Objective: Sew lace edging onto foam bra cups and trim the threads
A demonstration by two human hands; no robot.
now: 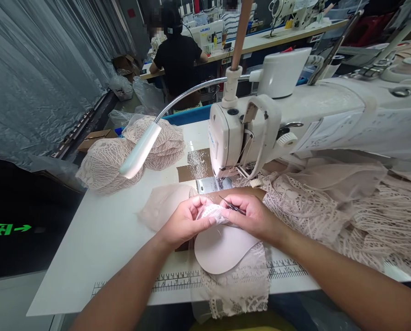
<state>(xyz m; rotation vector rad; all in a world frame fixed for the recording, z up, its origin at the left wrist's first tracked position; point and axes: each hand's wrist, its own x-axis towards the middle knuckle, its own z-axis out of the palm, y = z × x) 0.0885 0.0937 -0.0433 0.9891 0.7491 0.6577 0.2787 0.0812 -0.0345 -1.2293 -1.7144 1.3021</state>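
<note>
My left hand [188, 219] pinches the white lace edge of a pale bra piece [209, 212] just in front of the sewing machine [233, 133]. Thumb and fingers of my right hand [248, 214] close on the same lace from the other side. Dark pointed thread snips [233, 205] also sit in my right hand. Below both hands hangs a smooth pale bra cup [222, 250], with a strip of cream lace [240, 294] trailing over the table's front edge. Sheer beige fabric [164, 204] lies left of my left hand.
Bundled lace pieces [111, 163] stand at the back left under a bendy lamp [141, 149]. Heaped lace and mesh [329, 207] cover the right side. A printed ruler [174, 281] runs along the table front. Another person [179, 59] sits beyond.
</note>
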